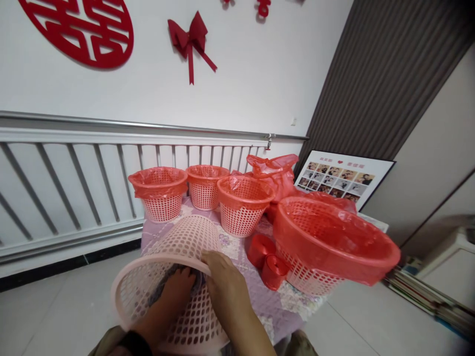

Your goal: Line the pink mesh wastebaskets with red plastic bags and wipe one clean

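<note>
A pale pink mesh plastic basket (193,242) lies tilted on its side before me, its mouth facing me. My right hand (222,279) is closed around the right side of its rim, fingers on the outer wall. My left hand (180,282) reaches through the mouth, its fingers bent over a dark grey cloth (199,283) that presses against the inside wall. Part of the cloth and the left fingertips are hidden. Right of my right hand sit two rolls of red plastic bags (275,272), one larger and one smaller.
Several pink baskets with red bag liners stand around: one at back left (163,205), a large one at right (315,277). A loose red bag (276,170) rises behind. All rest on a purple floral tablecloth (256,296). A radiator (107,183) and photo board (334,178) stand behind.
</note>
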Available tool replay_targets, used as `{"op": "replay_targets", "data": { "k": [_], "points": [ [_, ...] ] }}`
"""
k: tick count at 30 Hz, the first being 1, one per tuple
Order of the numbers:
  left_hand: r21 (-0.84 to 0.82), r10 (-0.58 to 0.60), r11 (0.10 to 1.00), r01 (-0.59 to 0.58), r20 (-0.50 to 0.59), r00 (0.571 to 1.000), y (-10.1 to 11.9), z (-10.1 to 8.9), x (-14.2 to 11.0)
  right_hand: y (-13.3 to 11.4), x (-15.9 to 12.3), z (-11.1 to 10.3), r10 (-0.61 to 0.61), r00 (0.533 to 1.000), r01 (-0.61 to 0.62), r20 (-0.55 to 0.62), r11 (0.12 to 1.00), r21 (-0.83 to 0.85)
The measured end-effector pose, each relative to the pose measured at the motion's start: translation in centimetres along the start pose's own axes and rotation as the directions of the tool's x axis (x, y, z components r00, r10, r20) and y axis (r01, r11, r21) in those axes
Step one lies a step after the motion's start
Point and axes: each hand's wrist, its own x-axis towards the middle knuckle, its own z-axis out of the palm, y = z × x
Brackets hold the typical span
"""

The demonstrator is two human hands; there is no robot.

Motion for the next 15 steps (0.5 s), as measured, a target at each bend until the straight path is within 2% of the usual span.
{"op": "replay_targets", "data": {
  "k": [6, 9, 11, 13, 15],
  "points": [
    [0.059, -0.053, 0.997, 0.051, 0.047, 0.997, 0.9, 2.2, -5.3, 0.5, -0.1, 0.0, -0.033, 0.999, 0.033, -0.029, 0.999, -0.002],
    [0.061, -0.077, 0.995, 0.074, 0.054, 0.996, 1.1, 2.7, -6.4, 1.3, -1.2, 0.7, -0.082, 0.989, 0.087, -0.122, 0.995, 0.041],
    [0.057, -0.094, 0.994, 0.091, 0.051, 0.994, 1.1, 2.7, -6.7, 1.9, -2.7, 2.1, -0.077, 0.975, 0.1, -0.208, 0.99, 0.104],
    [0.045, -0.102, 0.994, 0.1, 0.041, 0.994, 1.0, 2.5, -6.7, 2.7, -4.8, 4.1, 0.02, 0.96, 0.036, -0.28, 0.981, 0.191],
    [0.032, -0.101, 0.995, 0.099, 0.034, 0.994, 0.9, 2.3, -6.7, 3.3, -6.7, 6.2, 0.195, 0.927, -0.097, -0.321, 0.95, 0.296]
  ]
}}
